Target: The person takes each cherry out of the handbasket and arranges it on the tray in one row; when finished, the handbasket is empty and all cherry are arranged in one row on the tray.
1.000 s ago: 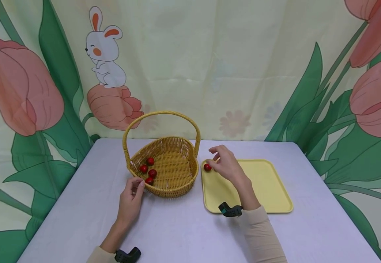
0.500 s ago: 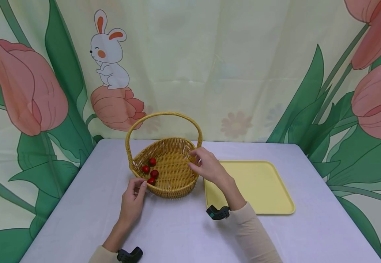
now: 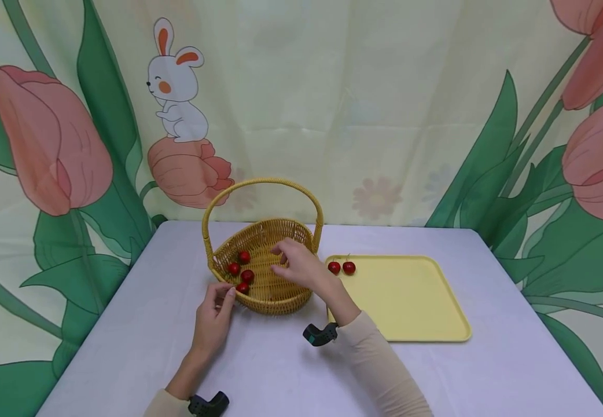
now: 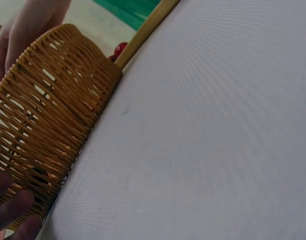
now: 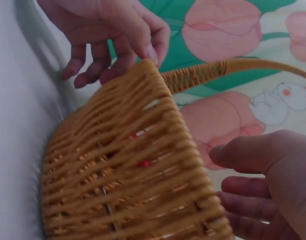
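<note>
In the head view a woven wicker basket (image 3: 275, 304) with an arched handle stands on the table. Several red cherries (image 3: 247, 276) lie at its left side. My left hand (image 3: 212, 324) pinches the basket's front-left rim; in the right wrist view its thumb (image 5: 151, 54) presses the rim from above. Over the basket's right half hovers my right hand (image 3: 301, 267), fingers loosely bent, apart from the cherries, with nothing visible between them. To the right, two cherries with stems, one (image 3: 334, 267) beside another (image 3: 349, 267), sit at the far-left corner of a yellow tray (image 3: 403, 301).
A white cloth (image 3: 275, 370) covers the table. Behind it hangs a curtain (image 3: 291, 87) printed with tulips and a rabbit. The basket handle (image 3: 262, 181) arches up behind my right hand.
My right hand has moved left from the tray to above the basket, uncovering two cherries on the tray. My left hand stays at the basket rim.
</note>
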Motion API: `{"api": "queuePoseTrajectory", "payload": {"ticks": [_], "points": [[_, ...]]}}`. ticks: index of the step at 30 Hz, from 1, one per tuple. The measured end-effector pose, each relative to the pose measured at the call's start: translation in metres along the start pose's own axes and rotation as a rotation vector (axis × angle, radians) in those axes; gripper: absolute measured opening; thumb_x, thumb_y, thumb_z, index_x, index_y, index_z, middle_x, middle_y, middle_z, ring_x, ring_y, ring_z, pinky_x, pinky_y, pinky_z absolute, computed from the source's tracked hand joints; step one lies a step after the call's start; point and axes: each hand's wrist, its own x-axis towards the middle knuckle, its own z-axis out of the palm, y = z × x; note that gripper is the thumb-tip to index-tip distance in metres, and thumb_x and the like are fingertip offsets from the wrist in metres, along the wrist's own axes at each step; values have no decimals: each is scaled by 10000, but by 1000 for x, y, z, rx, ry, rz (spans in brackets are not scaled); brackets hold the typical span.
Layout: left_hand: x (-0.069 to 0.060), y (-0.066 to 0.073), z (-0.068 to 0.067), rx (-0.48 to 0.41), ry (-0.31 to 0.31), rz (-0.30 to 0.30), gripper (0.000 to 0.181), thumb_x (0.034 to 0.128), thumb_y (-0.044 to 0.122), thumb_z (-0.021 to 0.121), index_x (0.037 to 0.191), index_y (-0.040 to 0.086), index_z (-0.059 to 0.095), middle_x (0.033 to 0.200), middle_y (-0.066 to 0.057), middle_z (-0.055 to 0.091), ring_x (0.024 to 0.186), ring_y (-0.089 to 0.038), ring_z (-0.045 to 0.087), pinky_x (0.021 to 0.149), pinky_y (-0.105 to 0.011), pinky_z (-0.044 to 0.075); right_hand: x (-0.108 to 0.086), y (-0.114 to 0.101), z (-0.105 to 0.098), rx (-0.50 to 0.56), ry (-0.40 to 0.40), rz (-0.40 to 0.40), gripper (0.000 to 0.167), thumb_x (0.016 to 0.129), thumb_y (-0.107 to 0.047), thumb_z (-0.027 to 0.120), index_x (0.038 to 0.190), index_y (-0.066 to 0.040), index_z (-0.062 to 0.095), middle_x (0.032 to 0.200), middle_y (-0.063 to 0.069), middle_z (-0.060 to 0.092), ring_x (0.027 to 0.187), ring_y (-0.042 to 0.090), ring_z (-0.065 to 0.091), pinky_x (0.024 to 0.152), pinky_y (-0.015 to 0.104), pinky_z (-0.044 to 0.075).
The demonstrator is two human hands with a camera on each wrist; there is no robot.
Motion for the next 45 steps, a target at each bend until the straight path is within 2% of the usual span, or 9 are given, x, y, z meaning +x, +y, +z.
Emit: {"api": "queuePoseTrajectory", "payload": {"ticks": [5,10,17,20,26,31,36,45], "points": [[0,0,1,11,-3,4,230,1041,272,548,1194,103,579,987,-21,657,826,-157,594,676,-199,505,10,-4,11,5,-52,3,366,942,-198,702,1259,-40,613,1256,143,619,1054,283,642,860,291,555],[0,-1,1,17,-5,3,249,1041,285,548,1202,98,580,993,-26,665,817,-100,574,680,-204,503,18,-6,24,-45,-83,-5,395,942,-206,704,1289,-43,612,1273,94,613,1042,232,644,859,265,549],[0,0,0,25,-8,-14,227,1043,289,543,1190,120,577,997,-27,665,815,-89,565,684,-206,494,25,-11,38,-137,-161,11,401,949,-218,699,1316,-84,606,1355,71,578,1212,204,592,1008,303,518],[0,1,1,22,-5,-11,209,1042,282,546,1178,127,579,985,-23,662,805,-88,560,677,-207,490,28,-13,43,-174,-193,7,385,954,-194,689,1316,-92,611,1374,72,570,1233,198,589,1021,301,514],[0,0,1,12,2,1,185,1040,264,551,1163,130,581,965,-26,657,786,-80,563,665,-207,493,35,-13,51,-247,-260,-52,349,961,-116,660,1309,-120,638,1347,43,580,1204,161,601,1026,277,506],[-1,1,1,9,3,2,168,1039,267,553,1155,148,581,961,-21,657,788,-86,565,665,-209,493,37,-12,55,-294,-316,-92,367,973,-89,629,1334,-156,639,1366,17,569,1248,145,570,1069,270,475],[-1,2,0,15,2,-2,170,1039,273,552,1156,151,578,961,-16,652,790,-82,566,667,-209,494,37,-11,57,-282,-314,-60,368,979,-68,611,1337,-152,634,1364,28,572,1241,153,576,1065,274,478],[0,0,1,17,4,0,177,1041,274,549,1157,144,578,948,-19,658,780,-85,569,658,-210,496,37,-11,57,-279,-317,51,354,984,-77,609,1332,-142,621,1365,50,585,1220,168,599,1042,299,500]]}}
